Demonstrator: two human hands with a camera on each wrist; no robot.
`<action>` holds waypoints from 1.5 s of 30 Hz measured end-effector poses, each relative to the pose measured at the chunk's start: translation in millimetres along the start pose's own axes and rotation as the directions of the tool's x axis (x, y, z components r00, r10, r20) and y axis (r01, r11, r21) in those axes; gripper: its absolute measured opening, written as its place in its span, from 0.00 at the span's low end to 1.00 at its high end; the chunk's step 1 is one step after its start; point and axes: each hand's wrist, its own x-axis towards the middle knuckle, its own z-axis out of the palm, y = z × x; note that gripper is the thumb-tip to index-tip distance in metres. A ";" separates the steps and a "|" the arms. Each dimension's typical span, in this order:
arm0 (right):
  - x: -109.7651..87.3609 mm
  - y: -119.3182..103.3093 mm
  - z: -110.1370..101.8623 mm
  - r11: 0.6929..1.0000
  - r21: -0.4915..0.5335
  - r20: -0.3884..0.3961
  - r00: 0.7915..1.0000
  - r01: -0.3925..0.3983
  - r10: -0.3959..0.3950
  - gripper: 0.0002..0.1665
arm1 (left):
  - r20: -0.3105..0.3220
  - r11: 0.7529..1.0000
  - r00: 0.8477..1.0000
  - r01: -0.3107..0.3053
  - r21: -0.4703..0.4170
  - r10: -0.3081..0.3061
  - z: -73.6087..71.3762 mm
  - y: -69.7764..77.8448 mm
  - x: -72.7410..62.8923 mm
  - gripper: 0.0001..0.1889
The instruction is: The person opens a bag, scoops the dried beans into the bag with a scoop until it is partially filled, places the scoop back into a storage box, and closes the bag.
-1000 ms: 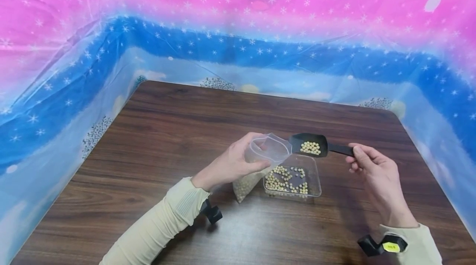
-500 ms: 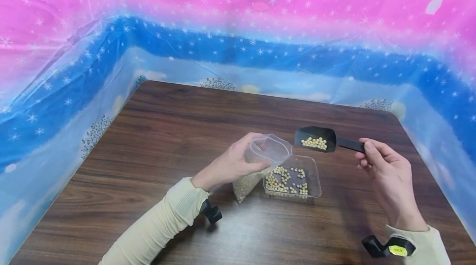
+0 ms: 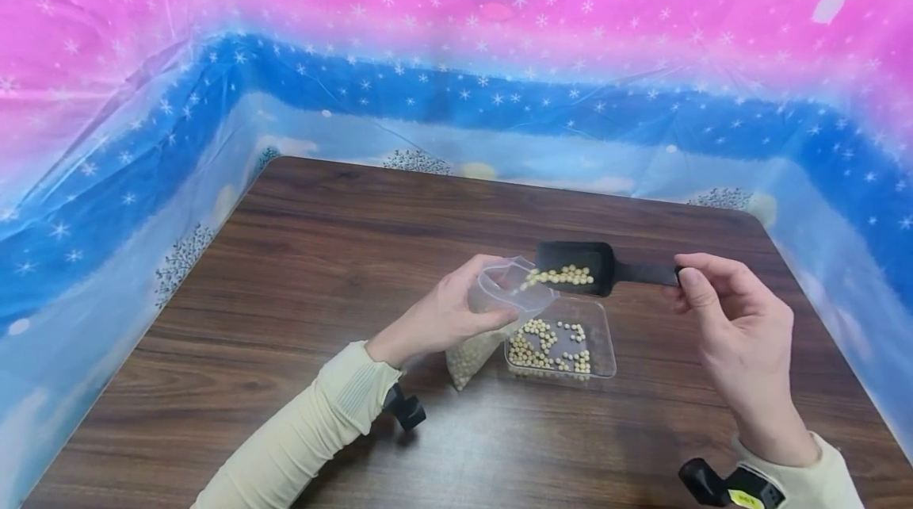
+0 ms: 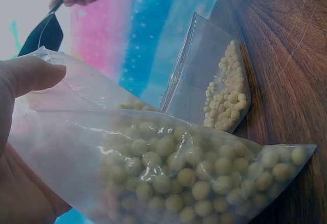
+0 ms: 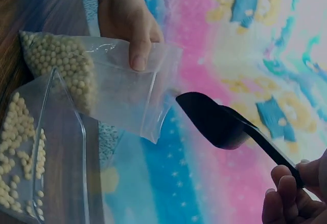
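My left hand (image 3: 445, 307) holds a clear zip bag (image 4: 179, 162) near its mouth, thumb on the near side. The bag's mouth gapes, and pale yellow round beans fill its lower part, which leans down to the table. Between thumb and fingers my right hand (image 3: 745, 334) pinches the handle of a black scoop (image 3: 602, 259). The scoop's tip is at the bag's mouth, tilted toward it, with beans (image 3: 571, 275) strung from its bowl into the opening. Below stands a clear plastic box (image 3: 606, 346) with loose beans spread over its bottom. In the right wrist view, the scoop's bowl hides its beans.
A dark wood-grain table (image 3: 342, 239) bears the box and the bag's lower end. Behind it and along its sides hangs a pink and blue cloth (image 3: 456, 89) with snowflakes. A black wrist device (image 3: 406, 406) sits at my left cuff.
The scoop first drew back right and up from the bag, then came left again and tipped. Its beans now run into the bag's mouth. My left hand and the box have stayed put.
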 end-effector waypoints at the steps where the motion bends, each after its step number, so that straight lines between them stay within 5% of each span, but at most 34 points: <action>1: -0.6 -2.3 1.2 0.999 -0.020 -0.003 0.999 0.043 -0.044 0.11 | 0.002 1.000 1.000 -0.003 -0.001 0.003 -0.1 -0.1 0.0 0.32; 9: -6.8 -21.1 8.5 0.949 -0.165 -0.022 0.961 0.268 -0.276 0.11 | -0.005 1.000 1.000 0.003 0.025 -0.003 -0.3 -0.5 -0.8 0.32; 15: -3.8 -18.1 9.4 0.819 -0.406 -0.074 0.878 0.406 -0.472 0.11 | -0.002 1.000 1.000 -0.001 0.020 0.001 0.6 -1.8 -1.6 0.32; 20: -3.9 -4.3 9.3 0.683 -0.537 0.243 0.867 0.494 -0.436 0.13 | -0.004 0.999 1.000 -0.005 0.034 0.006 0.8 -0.9 -1.6 0.32; 23: -8.2 6.1 16.4 0.657 -0.515 0.392 0.833 0.551 -0.391 0.10 | -0.005 0.999 1.000 -0.011 0.041 0.011 0.9 -0.6 -0.8 0.32; 26: -13.9 13.8 25.8 0.628 -0.492 0.454 0.793 0.603 -0.406 0.13 | -0.003 0.999 1.000 -0.017 0.040 0.017 1.1 -0.7 0.3 0.32; 29: -17.7 16.3 32.2 0.606 -0.493 0.481 0.776 0.624 -0.407 0.19 | -0.004 0.999 1.000 -0.018 0.034 0.018 1.4 -1.2 1.1 0.32; 34: -13.3 15.1 28.9 0.671 -0.511 0.477 0.827 0.537 -0.298 0.06 | -0.009 0.999 1.000 -0.017 0.029 0.018 1.7 -0.4 1.9 0.32; 40: -7.4 18.8 16.3 0.784 -0.548 0.440 0.898 0.290 -0.024 0.06 | -0.011 1.000 1.000 -0.005 0.025 0.005 1.6 0.4 1.5 0.32; 45: -12.2 23.6 14.3 0.827 -0.557 0.381 0.907 0.071 0.179 0.10 | -0.011 1.000 1.000 0.003 0.021 -0.002 1.0 0.4 1.0 0.32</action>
